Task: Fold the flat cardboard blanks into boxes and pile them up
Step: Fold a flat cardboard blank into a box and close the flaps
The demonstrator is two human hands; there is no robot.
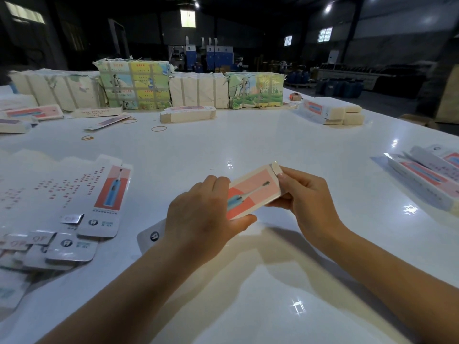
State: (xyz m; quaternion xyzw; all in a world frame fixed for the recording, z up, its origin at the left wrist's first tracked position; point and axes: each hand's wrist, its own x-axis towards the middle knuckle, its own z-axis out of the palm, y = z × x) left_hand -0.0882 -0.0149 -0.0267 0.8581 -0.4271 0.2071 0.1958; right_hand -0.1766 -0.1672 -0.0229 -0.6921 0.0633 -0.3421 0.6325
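Hands (203,214) (both) grip box (250,192) ends.

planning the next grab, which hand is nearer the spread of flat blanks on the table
Left. The left hand grips the toothbrush box just beside the flat blanks; the right hand holds the box's far end.

Left hand (201,214) hides the box's (253,192) near end; blanks (49,194) cut off left; their print unreadable.
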